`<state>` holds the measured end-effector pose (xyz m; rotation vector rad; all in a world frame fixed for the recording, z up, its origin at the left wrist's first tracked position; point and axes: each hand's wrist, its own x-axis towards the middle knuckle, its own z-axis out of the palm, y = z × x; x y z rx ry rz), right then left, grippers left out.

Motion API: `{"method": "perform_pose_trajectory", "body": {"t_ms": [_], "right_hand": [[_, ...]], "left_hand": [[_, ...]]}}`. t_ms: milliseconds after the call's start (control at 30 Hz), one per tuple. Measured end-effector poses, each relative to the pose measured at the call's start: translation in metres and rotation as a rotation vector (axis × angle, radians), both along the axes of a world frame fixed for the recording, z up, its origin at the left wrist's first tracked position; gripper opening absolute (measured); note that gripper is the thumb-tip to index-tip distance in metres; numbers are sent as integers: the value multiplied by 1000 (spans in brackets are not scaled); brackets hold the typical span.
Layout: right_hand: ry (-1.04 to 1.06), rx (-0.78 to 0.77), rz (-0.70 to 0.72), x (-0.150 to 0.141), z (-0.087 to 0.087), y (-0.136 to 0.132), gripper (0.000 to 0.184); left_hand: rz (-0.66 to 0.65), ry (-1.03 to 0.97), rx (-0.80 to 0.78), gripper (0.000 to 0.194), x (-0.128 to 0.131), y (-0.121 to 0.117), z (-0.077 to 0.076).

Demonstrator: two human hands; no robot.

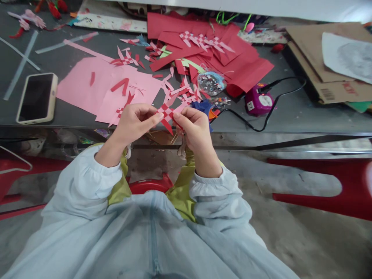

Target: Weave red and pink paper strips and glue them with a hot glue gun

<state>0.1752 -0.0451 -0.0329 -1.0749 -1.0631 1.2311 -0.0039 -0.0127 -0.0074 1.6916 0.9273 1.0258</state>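
Observation:
Between my hands is a woven paper fish (166, 112) in a red and pink check, with pointed strips sticking out above and below. My left hand (135, 121) pinches its left side between thumb and fingers. On its right side my right hand (194, 124) is closed on the fish's edge; its fingertips partly hide that end. Beneath and around the hands lie pink paper sheets (84, 83) and red and pink paper scraps (182, 90). Several similar woven pieces (200, 39) rest on red paper (250, 71) farther back.
A phone (37, 97) lies at the table's left. A purple device (258, 101) with a black cable (274, 106), a clear container of small beads (211, 83) and blue-handled scissors (202, 106) are to the right. Cardboard (314, 58) lies far right; red stools (325, 182) stand below.

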Motion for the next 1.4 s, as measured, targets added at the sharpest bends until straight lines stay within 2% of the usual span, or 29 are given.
{"method": "perform_pose_trajectory", "body": {"t_ms": [100,267,533,667,833,1000,1100,1200,1400], "right_hand": [[15,-19,-2,0,1,0,50],[29,-42,-10,-1,4,0,50],[43,-47,-39,0,0,2,51],[-2,-62,-10,-1,0,1,53],[-140,37,118,-6,-1,-3,55],[-313,151,302,-19,1,-8,59],[-392,190,456,-34,2,-10,54],[-442,223,586,-48,3,-11,51],[-504,236,666,-64,2,-8,48]], "left_hand": [[61,-17,-3,23,-1,4,-3],[81,-22,-52,20,-1,5,-3],[132,-90,-103,29,-6,8,0],[326,-210,-83,40,-27,24,8],[627,-362,-68,62,-70,46,13],[735,-318,-63,68,-99,54,12],[734,-346,-83,67,-102,51,14],[682,-327,-173,64,-99,49,15],[601,-248,-189,39,-90,50,12]]}}
